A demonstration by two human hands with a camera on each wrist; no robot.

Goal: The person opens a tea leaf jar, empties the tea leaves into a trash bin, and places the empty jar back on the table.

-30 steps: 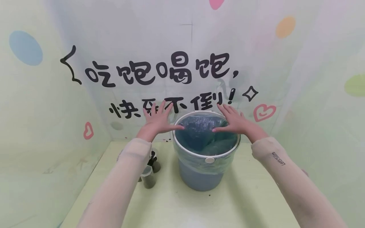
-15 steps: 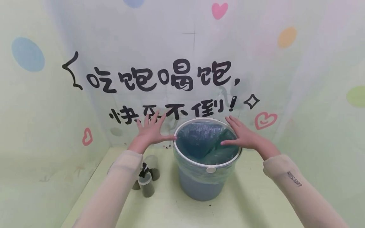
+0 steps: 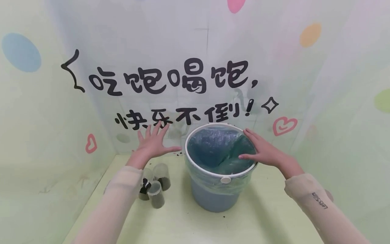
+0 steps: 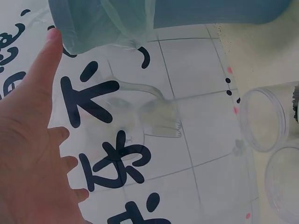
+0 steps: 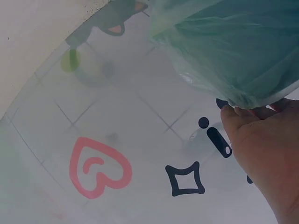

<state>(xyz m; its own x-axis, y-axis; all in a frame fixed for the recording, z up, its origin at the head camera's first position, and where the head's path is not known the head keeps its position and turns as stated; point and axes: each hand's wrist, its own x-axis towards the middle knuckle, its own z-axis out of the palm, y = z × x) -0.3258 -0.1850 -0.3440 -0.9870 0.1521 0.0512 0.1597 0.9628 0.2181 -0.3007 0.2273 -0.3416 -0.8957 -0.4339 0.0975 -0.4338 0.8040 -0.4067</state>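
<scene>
Two hands reach out on either side of a lined bin (image 3: 213, 200), which stands upright on the table (image 3: 189, 228), slightly right of centre and close to the far wall (image 3: 170, 30). The left hand (image 3: 152, 144) is spread wide and grasps nothing, its thumb pointing at the left side of the white rim (image 3: 186, 149). The right hand (image 3: 267, 151) lies along the right side of the rim, fingers extended and thumb out over the opening; no clenched grasp shows.

The main risk, as I judge it, lies with the liner (image 3: 217, 140): its thin edge hangs loosely outside the rim, so a finger catching it on one side could drag it inward or tear it. Pressure from the right hand alone, with the left one off the bin, might tip or slide it leftward. Three canisters (image 3: 156, 196) with dark contents stand just left of it, so a low sweep of the left forearm could knock one over.

Whether the right hand actually bears on the rim cannot be told; the right wrist view hides some fingertips behind the plastic. The bin's bottom inside is out of sight under the folds. A small rounded object (image 3: 329, 195) peeks from behind the right sleeve (image 3: 323, 203), too covered to identify.
</scene>
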